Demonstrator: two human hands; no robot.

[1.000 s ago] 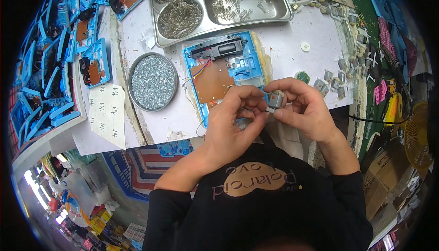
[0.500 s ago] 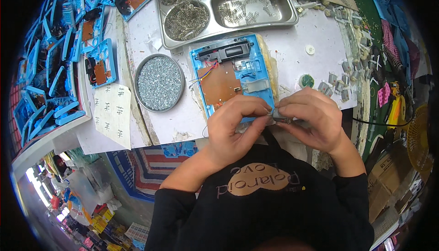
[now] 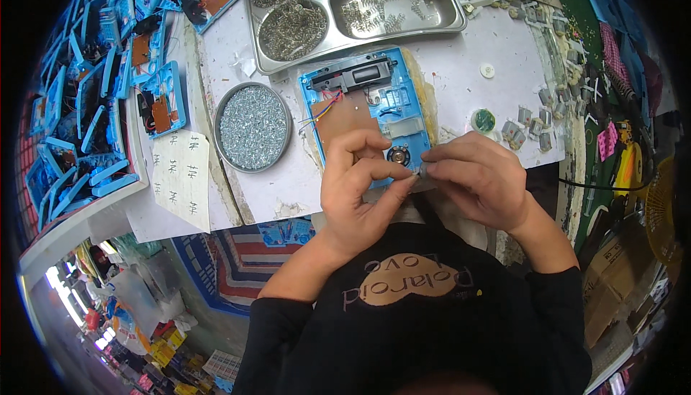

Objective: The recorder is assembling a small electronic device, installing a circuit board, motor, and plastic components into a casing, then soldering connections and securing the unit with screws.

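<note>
In front of me lies a blue plastic casing [image 3: 421, 125] with a brown circuit board [image 3: 345, 123], thin wires and a black module [image 3: 367, 73] inside. My left hand [image 3: 360, 193] is over its near edge, thumb and forefinger pinched. Close against it, my right hand [image 3: 479, 179] is also pinched. A tiny greyish part shows between the fingertips, too small and covered to name. Between the hands a round black part with a metallic centre [image 3: 398, 155] sits in the casing.
A round dish of small screws [image 3: 253, 127] stands left of the casing. Behind is a steel compartment tray [image 3: 457, 24] of springs. Small motors [image 3: 529, 125] and a green roll [image 3: 483, 121] lie right. Blue casings [image 3: 93, 129] pile up left; a marked paper sheet [image 3: 181, 179] lies nearby.
Both hands have shifted slightly left, with the left fingers raised and curled. The round black part, hidden before, now shows. A grey piece seen between the fingertips earlier is now mostly hidden.
</note>
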